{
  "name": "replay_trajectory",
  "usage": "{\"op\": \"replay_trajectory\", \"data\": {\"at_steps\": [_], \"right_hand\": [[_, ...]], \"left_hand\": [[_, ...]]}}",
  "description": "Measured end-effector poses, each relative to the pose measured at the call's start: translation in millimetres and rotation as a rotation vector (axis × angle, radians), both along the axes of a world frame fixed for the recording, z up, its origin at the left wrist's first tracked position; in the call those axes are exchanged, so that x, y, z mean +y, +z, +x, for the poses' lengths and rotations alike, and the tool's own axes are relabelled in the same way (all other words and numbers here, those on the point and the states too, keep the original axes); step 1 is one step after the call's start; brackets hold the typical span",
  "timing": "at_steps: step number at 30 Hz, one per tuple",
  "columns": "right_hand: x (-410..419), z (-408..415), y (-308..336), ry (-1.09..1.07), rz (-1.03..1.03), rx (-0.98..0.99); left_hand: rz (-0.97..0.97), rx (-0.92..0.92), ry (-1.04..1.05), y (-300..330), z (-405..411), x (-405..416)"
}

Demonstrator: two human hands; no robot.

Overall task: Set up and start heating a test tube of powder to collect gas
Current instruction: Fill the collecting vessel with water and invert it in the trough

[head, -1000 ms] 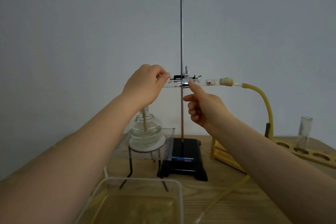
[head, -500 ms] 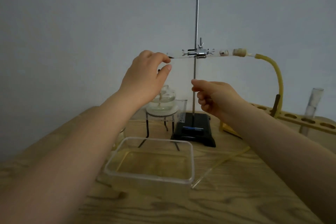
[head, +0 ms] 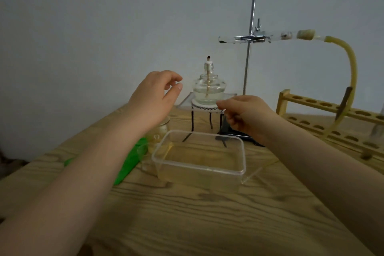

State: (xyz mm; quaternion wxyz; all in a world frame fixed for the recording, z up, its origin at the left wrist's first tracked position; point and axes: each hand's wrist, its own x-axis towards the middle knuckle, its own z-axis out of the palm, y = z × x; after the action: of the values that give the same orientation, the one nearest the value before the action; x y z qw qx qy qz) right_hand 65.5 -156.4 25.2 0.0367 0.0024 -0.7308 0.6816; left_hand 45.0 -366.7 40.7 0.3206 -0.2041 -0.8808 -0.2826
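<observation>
**Now for the lamp: getting the flame under the powder**

Honestly, the rig looked ready, so my attention went to the burner. My left hand point(head: 154, 97) hung above the desk point(head: 207, 220) with the fingers loosely curled and thumb apart, holding nothing; my right hand point(head: 247, 116) was a loose half-fist, and as far as I could see it held nothing either (its palm faced away from me). Both were well below the test tube point(head: 270, 37), which lay nearly level in the clamp point(head: 256, 36) on the stand rod point(head: 250, 48), its closed end pointing left with a dark trace at the tip, its stoppered mouth on the right feeding the yellow hose point(head: 351, 64).

The alcohol lamp point(head: 208, 89) stood uncapped on the wire gauze over the tripod point(head: 207, 110), wick unlit, left of the rod and clearly lower than the tube's closed end. By my reckoning, the step was to bring lamp and tube into line and light it. To do that well I would have steadied the lamp by its body with both hands, never the neck, and checked that the wick sat directly beneath the powder rather than beside it.

The water tub point(head: 199, 156) sat just in front, so elbows needed to stay high. The hose's far end ran toward it; I could not tell whether it reached the water.
</observation>
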Motion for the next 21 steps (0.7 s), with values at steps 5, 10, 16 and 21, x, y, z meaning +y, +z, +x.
{"op": "replay_trajectory", "data": {"at_steps": [5, 10, 16, 21], "right_hand": [[-20.9, -0.5, -14.1, 0.051, 0.125, 0.003], [-43.9, -6.6, -24.2, 0.1, 0.244, 0.058], [-74.5, -24.5, -35.9, 0.122, 0.588, 0.188], [-101.0, -42.1, -42.2, 0.189, 0.873, 0.261]], "left_hand": [[0.049, -0.06, 0.017, -22.6, 1.4, -25.9], [0.084, -0.129, 0.017, -45.6, -2.8, -50.4], [0.127, -0.328, 0.013, -71.8, -2.3, -77.8], [0.093, -0.537, 0.007, -88.9, -7.8, -96.4]]}}
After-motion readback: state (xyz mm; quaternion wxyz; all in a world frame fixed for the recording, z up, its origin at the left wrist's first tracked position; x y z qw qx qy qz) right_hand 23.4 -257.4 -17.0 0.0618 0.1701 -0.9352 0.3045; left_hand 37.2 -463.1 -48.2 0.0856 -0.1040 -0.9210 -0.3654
